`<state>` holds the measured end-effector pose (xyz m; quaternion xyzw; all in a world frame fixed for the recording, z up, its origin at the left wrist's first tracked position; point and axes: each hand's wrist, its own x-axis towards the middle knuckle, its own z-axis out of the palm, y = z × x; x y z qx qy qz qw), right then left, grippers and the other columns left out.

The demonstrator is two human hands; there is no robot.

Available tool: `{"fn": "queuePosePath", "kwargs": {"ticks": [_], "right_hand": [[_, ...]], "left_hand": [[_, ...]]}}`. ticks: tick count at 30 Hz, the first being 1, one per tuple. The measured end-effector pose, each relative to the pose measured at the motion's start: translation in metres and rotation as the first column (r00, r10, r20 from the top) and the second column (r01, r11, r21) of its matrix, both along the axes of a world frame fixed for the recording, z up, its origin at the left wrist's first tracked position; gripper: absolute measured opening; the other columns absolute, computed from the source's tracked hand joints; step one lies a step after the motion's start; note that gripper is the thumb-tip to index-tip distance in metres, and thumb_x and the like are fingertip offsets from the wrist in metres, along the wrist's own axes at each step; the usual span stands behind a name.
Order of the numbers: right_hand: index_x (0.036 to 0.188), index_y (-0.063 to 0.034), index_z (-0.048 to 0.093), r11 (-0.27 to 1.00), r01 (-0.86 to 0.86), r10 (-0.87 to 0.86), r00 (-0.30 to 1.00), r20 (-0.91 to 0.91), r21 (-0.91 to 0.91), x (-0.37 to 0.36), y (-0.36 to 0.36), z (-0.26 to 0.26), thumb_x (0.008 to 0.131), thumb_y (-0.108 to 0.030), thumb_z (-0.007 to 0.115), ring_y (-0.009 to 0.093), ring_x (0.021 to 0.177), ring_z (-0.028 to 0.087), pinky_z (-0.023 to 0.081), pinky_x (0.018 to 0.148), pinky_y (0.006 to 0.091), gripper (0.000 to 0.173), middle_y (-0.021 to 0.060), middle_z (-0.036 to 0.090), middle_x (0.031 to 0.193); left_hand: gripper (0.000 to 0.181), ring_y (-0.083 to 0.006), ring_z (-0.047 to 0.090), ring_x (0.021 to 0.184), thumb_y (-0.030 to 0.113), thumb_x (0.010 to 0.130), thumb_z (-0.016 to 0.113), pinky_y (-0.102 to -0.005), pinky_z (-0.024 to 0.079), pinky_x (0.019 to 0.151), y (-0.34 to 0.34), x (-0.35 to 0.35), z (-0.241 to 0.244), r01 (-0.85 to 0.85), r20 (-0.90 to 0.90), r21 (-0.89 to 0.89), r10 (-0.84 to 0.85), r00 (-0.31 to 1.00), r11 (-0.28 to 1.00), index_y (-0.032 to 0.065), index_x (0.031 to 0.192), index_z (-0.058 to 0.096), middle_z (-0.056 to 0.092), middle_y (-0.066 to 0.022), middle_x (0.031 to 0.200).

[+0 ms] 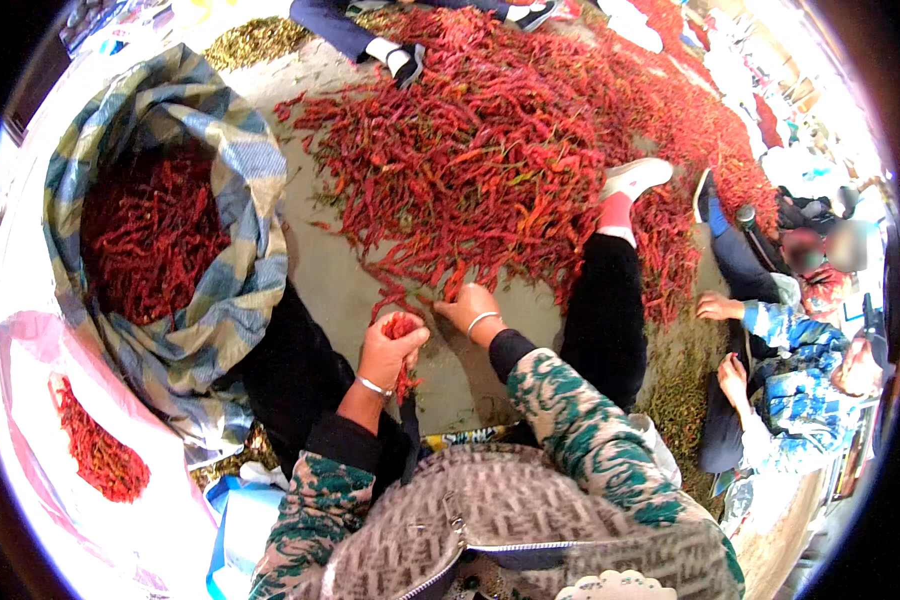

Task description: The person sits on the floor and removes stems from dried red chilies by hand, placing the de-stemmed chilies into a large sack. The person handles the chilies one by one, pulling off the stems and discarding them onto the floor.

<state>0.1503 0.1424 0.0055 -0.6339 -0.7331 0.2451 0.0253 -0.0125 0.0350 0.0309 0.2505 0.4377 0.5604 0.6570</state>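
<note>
My left hand (391, 346) is closed around a bunch of dried red chili peppers (400, 325), whose ends stick out above and below the fist. Just right of it, my right hand (471, 306) is over the near edge of a large heap of red chilies (472, 165) on the floor. Its thumb and fingertips are drawn together, and a chili lies right by the knuckles. Whether anything is pinched between those fingertips cannot be made out. Each wrist wears a pale bracelet.
A checked woven sack (251, 161) holding chilies stands open at my left. Below it is a pale pink bag (30, 375) with more chilies. My outstretched leg (607, 322) borders the heap. A person (802, 397) sits at the right; another person's feet (405, 66) rest beyond the heap.
</note>
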Motion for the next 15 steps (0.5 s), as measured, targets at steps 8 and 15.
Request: {"fn": "queuePosePath", "kwargs": {"ticks": [8,15], "right_hand": [[0.064,-0.0053,0.063,0.983,-0.037,-0.059,0.863,-0.501,-0.180,0.085,-0.046,-0.025,0.079,-0.028,0.068,0.019,0.052,0.058,0.047,0.048,0.0336,0.028,0.0067,0.062,0.059],[0.078,-0.0056,0.066,0.916,-0.400,0.374,0.887,-0.271,-0.045,0.086,-0.139,0.018,0.080,-0.032,0.067,0.033,0.063,0.062,0.050,0.061,0.0393,0.027,0.0185,0.063,0.073]], "left_hand": [[0.018,-0.0076,0.044,0.044,0.009,0.078,0.073,-0.0246,0.035,0.042,0.000,0.002,-0.022,0.056,-0.149,-0.066,-0.065,0.987,0.996,0.0084,0.072,0.056,0.050,0.0023,0.056],[0.014,-0.0116,0.060,0.067,0.011,0.080,0.072,-0.0248,0.049,0.061,-0.030,0.042,-0.014,0.391,-0.619,0.517,0.018,0.785,0.761,0.0017,0.078,0.061,0.064,-0.0048,0.074]]}}
